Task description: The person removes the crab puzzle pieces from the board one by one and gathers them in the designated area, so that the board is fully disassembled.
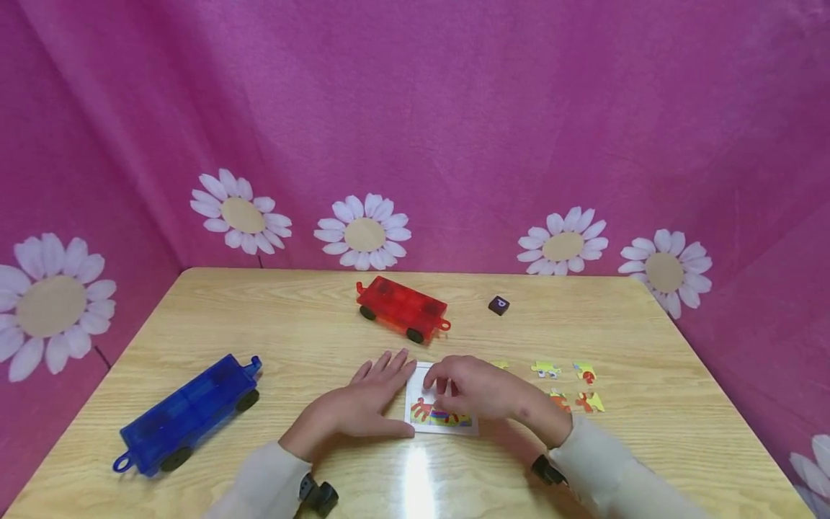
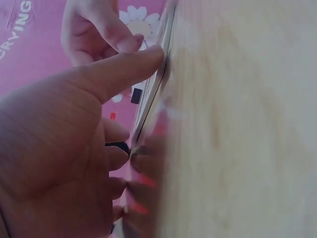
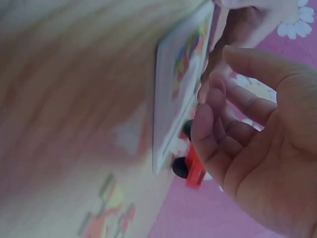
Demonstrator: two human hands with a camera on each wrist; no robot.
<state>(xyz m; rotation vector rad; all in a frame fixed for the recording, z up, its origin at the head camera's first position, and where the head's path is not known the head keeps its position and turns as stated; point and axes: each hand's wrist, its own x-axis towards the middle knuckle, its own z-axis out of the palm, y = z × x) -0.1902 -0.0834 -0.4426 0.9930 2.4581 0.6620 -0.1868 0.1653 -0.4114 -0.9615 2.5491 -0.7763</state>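
A small white-framed puzzle board (image 1: 420, 378) lies on the table between the hands. Along its near side sit joined puzzle pieces (image 1: 421, 413) with a red, blue and yellow picture; the far part shows plain white. My left hand (image 1: 359, 409) rests at the board's left edge, fingers spread and thumb touching the near left corner. Over the board's right part hovers my right hand (image 1: 483, 388), its fingers loosely bent and its thumb apart from them. In the right wrist view nothing shows between those fingers, and the board (image 3: 163, 99) lies beside them.
Several loose puzzle pieces (image 1: 546, 369) lie to the right, some partly behind the right forearm. A red toy wagon (image 1: 403, 306) stands beyond the board, with a dark letter tile (image 1: 498, 305) to its right. At the left is a blue wagon (image 1: 191, 411). Pink flowered cloth (image 1: 415, 130) hangs behind.
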